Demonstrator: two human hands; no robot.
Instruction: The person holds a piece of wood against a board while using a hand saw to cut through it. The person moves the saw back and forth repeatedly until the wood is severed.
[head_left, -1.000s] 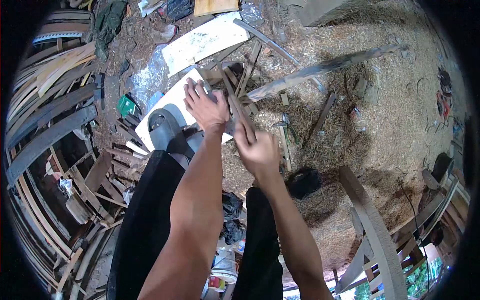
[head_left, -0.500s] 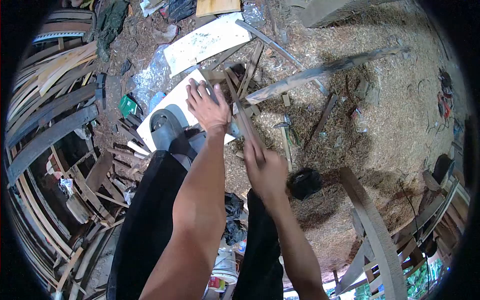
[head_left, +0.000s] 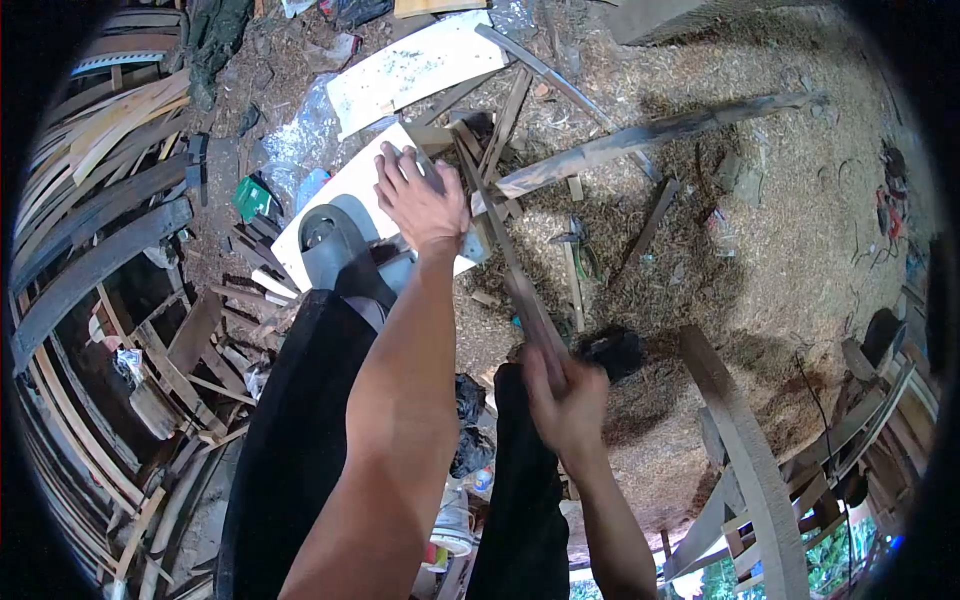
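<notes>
My left hand [head_left: 422,205] lies flat with spread fingers near the right edge of a white board [head_left: 362,182]. A foot in a grey sandal [head_left: 335,250] also rests on that board. My right hand [head_left: 570,400] is closed round the handle end of a long handsaw [head_left: 520,275], slightly blurred. Its narrow blade slants up and left, passing just right of my left hand along the board's edge. Whether the teeth touch the board I cannot make out.
A hammer [head_left: 573,260] and green-handled pliers [head_left: 588,263] lie on the sawdust. A long weathered wood piece [head_left: 650,135] and another white board [head_left: 415,70] are beyond. Wood strips [head_left: 100,230] are stacked at left; a curved timber [head_left: 745,450] stands at right.
My right hand has drawn the saw back toward me and to the right. My left hand stays pressed on the white board, and the view has shifted slightly.
</notes>
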